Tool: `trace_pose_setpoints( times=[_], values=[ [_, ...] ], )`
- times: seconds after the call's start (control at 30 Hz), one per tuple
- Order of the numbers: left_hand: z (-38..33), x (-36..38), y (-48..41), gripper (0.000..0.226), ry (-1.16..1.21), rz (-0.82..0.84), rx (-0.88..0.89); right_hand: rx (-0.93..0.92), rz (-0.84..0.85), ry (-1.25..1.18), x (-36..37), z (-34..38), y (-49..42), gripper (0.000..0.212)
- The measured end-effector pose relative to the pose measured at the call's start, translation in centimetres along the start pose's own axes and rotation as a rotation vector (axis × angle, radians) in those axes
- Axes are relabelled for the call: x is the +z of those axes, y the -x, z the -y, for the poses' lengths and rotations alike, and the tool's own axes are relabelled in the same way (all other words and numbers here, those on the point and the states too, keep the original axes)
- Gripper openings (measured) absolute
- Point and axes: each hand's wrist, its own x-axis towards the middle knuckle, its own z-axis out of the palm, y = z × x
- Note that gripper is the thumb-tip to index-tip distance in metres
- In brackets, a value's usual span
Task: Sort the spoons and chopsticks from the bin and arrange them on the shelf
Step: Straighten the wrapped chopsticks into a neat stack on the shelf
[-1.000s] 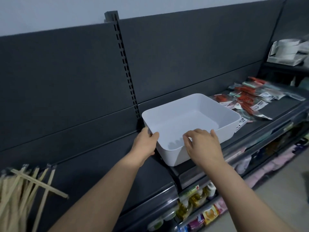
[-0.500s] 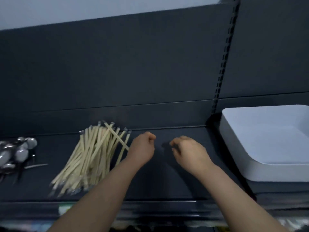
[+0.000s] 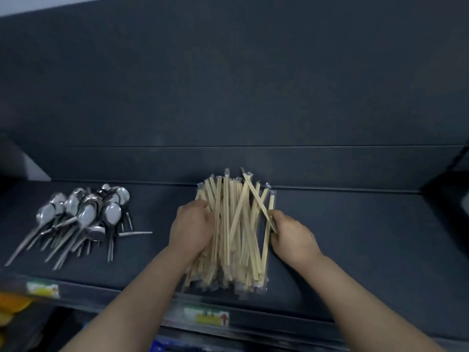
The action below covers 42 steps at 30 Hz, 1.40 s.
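A pile of pale wrapped chopsticks (image 3: 234, 229) lies in the middle of the dark shelf (image 3: 355, 245), ends pointing to the back panel. My left hand (image 3: 191, 226) grips the pile's left side, fingers curled into the sticks. My right hand (image 3: 291, 236) is at the pile's right edge and pinches one chopstick that lies slanted across the top. A heap of metal spoons (image 3: 83, 219) lies on the shelf to the left, bowls toward the back, apart from both hands. The white bin is out of view.
The shelf's front rail carries price labels (image 3: 206, 317) below the chopsticks and at the left (image 3: 42, 288). A dark back panel (image 3: 228, 97) rises behind. Yellow and orange goods (image 3: 12, 308) show on a lower level at bottom left.
My view swung left from the white bin to the chopsticks and spoons. Both hands let go of the bin, crossed the shelf, and now hold the chopstick pile from either side.
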Motion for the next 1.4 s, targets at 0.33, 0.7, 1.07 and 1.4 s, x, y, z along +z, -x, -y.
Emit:
trace_pose_setpoints(
  times=[0.33,0.7,1.07,1.4],
  values=[
    [2.8,2.8,-2.2,0.078,0.040,0.271,-0.069,0.168,0.065,-0.141,1.7,2.7,0.6,0.062],
    [-7.4,7.3,-0.1,0.056,0.140,0.266,-0.205,0.174,0.130,-0.162,-1.5,-3.3,3.6,0.074],
    [-21.2,14.3,4.2,0.061,0.156,0.415,-0.080,0.404,0.019,-0.105,-7.7,-14.4,8.5,0.063],
    [-19.5,13.0,4.4,0.041,0.382,0.391,-0.008,0.329,-0.295,-0.077,-10.6,-13.4,8.8,0.042]
  ],
)
